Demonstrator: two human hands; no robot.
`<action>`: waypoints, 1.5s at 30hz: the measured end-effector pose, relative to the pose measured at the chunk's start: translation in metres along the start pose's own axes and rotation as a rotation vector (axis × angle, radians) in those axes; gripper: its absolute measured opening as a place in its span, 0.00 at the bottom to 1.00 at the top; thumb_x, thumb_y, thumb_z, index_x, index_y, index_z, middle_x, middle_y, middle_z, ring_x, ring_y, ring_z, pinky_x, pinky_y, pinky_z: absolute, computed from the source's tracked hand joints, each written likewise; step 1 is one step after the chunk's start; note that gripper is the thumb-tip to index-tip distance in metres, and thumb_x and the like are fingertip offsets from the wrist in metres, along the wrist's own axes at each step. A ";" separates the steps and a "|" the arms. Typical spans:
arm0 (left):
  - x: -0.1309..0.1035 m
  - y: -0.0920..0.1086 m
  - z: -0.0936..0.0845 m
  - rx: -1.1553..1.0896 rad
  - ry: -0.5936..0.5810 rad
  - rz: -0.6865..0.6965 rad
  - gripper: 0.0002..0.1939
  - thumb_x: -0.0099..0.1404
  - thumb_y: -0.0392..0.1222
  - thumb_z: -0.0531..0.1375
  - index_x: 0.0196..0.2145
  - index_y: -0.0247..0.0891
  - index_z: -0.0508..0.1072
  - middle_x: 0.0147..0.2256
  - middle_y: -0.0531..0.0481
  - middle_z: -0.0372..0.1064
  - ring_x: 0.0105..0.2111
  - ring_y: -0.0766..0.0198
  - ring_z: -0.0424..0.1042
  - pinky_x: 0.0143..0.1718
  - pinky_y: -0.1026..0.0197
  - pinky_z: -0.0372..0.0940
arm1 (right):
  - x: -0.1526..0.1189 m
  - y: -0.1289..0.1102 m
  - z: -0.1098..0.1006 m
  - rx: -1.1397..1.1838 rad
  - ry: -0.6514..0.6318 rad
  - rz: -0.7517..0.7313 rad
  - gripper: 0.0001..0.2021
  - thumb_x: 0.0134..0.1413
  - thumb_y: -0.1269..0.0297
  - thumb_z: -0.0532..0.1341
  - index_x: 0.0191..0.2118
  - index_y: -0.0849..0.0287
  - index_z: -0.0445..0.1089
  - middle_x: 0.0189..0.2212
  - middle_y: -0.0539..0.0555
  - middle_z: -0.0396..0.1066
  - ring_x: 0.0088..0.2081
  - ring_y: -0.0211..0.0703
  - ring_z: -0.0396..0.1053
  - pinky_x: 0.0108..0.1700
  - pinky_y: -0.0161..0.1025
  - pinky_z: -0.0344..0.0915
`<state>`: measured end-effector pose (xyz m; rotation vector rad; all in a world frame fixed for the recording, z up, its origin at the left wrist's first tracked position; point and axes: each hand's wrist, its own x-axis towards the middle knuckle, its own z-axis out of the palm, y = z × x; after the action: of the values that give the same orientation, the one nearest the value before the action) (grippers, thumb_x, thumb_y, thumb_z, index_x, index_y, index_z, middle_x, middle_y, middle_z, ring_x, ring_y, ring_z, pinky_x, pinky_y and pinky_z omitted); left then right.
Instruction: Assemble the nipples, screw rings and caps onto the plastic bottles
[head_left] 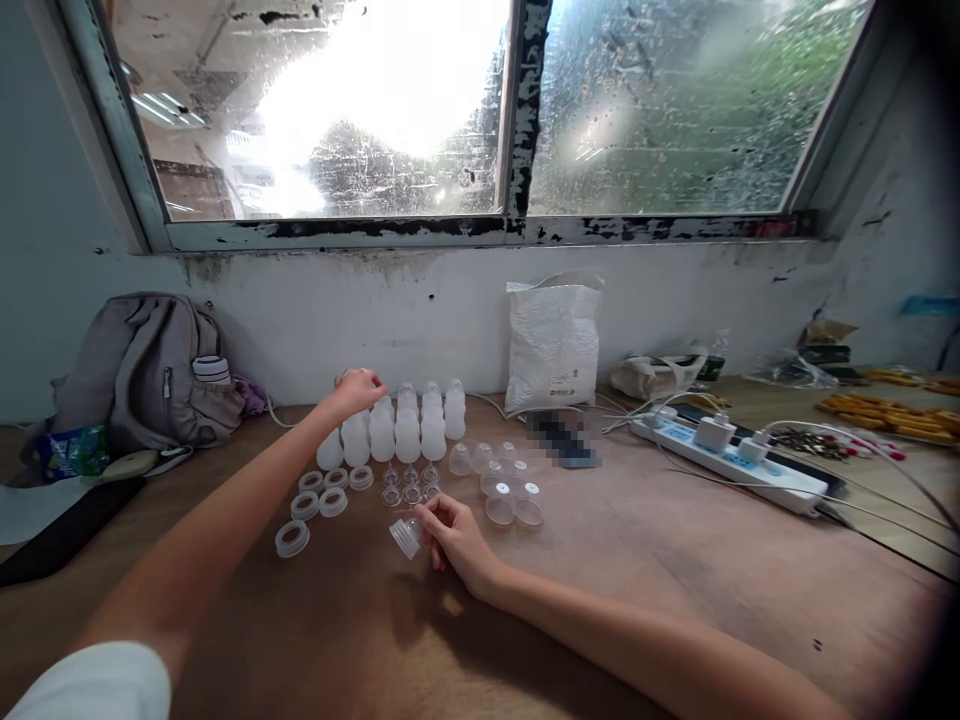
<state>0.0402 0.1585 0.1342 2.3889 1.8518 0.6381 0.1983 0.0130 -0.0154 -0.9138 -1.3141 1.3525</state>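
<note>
My left hand (pixel 360 392) reaches over the back left of a group of frosted white baby bottles (pixel 407 437). Its fingers are bent together at the bottle tops, and what they grip is hidden. In my right hand (pixel 459 545), the fingers pinch a clear threaded bottle collar (pixel 405 538), tilted above the table. Just behind it stand several clear bottle nipples (pixel 412 487). Several loose screw rings (pixel 292 539) lie to the left, before the bottles. Clear dome caps (pixel 514 504) are set out in rows on the right.
A grey backpack (pixel 150 370) leans at the left wall, near a black flat item (pixel 71 530). A white plastic bag (pixel 553 345) stands behind the caps. On the right, a power strip (pixel 735 465) trails cables over the table (pixel 637 600). Yellow pieces (pixel 885 415) lie beyond.
</note>
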 end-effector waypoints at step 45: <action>-0.151 0.050 0.113 -1.089 -0.074 0.192 0.17 0.58 0.49 0.56 0.40 0.37 0.59 0.35 0.49 0.63 0.34 0.63 0.64 0.34 0.63 0.60 | 0.014 -0.067 -0.039 -0.359 0.165 -0.406 0.14 0.51 0.54 0.57 0.27 0.61 0.62 0.20 0.47 0.58 0.19 0.31 0.54 0.18 0.29 0.52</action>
<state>0.0959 0.0266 0.0015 1.7649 0.8288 1.1520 0.2426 0.0290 0.0478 -0.9106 -1.5395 0.7278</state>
